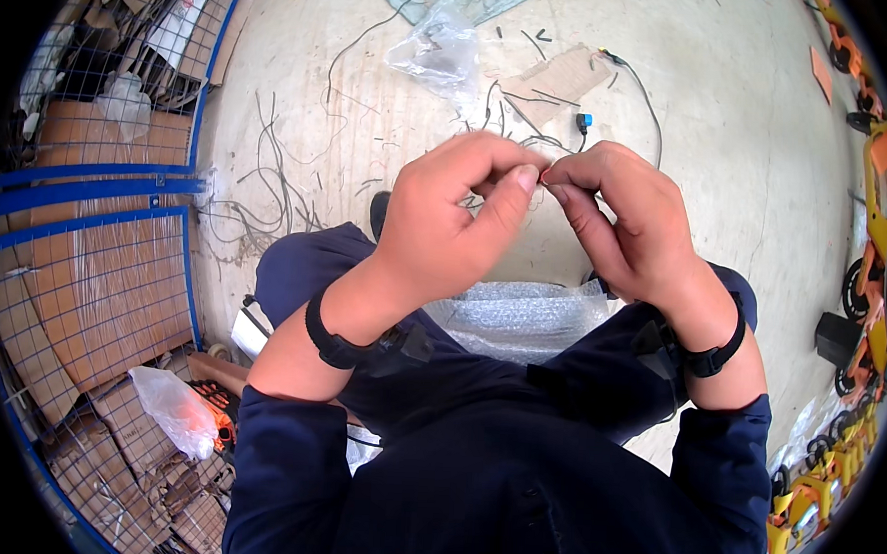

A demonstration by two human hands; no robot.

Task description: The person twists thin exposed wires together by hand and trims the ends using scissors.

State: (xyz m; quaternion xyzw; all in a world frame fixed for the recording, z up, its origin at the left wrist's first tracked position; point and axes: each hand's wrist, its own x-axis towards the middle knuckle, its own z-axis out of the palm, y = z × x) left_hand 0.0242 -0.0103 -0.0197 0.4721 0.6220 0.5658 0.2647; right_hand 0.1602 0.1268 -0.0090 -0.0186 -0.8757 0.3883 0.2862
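Both hands meet fingertip to fingertip above the lap: left hand [451, 218] and right hand [619, 220] each pinched shut on a tiny thin wire piece [542, 174], which sits exactly between them over the bubble-wrap sheet [521, 315].

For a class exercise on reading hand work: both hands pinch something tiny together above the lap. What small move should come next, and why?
Probably draw the fingertips slightly apart. The left hand and right hand meet at a thin wire end, too small to make out, so parting them would expose it.
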